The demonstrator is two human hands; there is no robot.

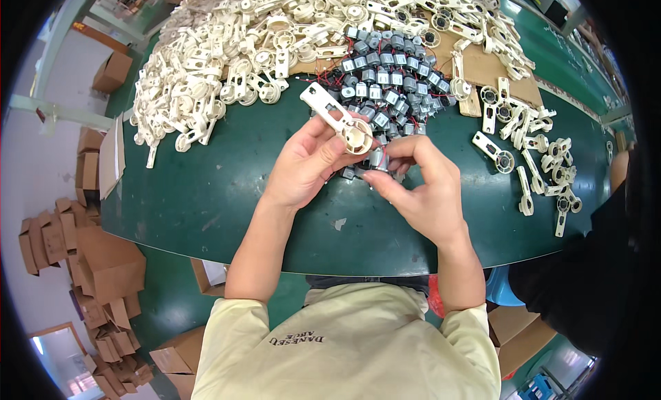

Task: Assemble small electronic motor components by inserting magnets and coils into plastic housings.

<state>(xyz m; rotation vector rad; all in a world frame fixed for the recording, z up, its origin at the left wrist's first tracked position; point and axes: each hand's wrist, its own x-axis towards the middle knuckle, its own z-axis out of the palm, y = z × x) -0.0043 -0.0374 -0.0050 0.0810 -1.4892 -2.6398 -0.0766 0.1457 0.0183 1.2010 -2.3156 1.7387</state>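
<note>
My left hand [303, 162] is closed around a cream plastic housing [329, 113], which has a long slotted handle and a round ring at its lower end. Thumb and fingers of my right hand [423, 183] pinch a small silver motor [378, 159] right beside that ring. Whether motor and ring touch is hard to make out. Just beyond my hands lies a heap of small grey motors [396, 78] with red and black wires.
A large pile of cream housings [200, 90] covers the far left and back of the green table [275, 245]. To the right lie several housings with dark round inserts [505, 161]. Cardboard boxes [110, 262] stack on the left floor. A person in dark clothing [571, 269] is at the right.
</note>
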